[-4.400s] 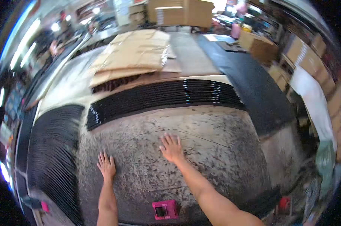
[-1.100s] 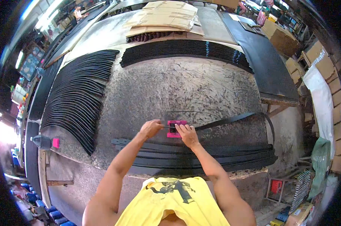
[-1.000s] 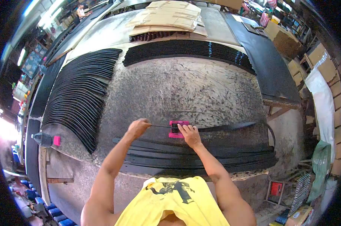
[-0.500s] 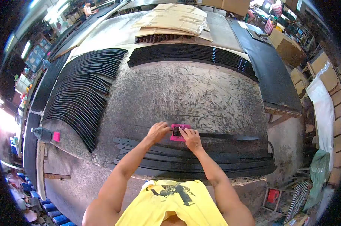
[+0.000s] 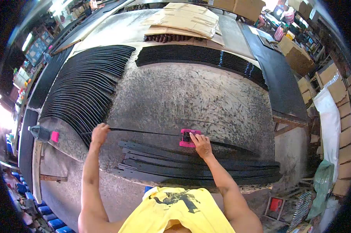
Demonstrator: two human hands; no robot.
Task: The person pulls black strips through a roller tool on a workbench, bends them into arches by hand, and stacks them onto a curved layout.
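Observation:
My left hand (image 5: 100, 134) is closed on a narrow black strip (image 5: 144, 132), near the lower end of the fanned strips. From there the strip runs right, into a pink tool (image 5: 185, 138) on the worktable (image 5: 175, 93). My right hand (image 5: 202, 144) rests on the tool's right side with its fingers extended and partly spread. Beyond the tool, the strip's black tail (image 5: 237, 147) lies on the table to the right. Several flat black straps (image 5: 198, 165) are piled along the near edge.
Fanned black strips (image 5: 86, 85) cover the table's left side. A row of black strips (image 5: 198, 56) and cardboard sheets (image 5: 183, 19) lie at the back. A dark bottle (image 5: 39, 133) and pink block (image 5: 55, 136) sit at the left corner. Another person (image 5: 94, 4) is far back.
My left hand has moved far left from beside the tool, drawing the strip out with it. The strip's tail on the right has shortened. My right hand stays at the pink tool.

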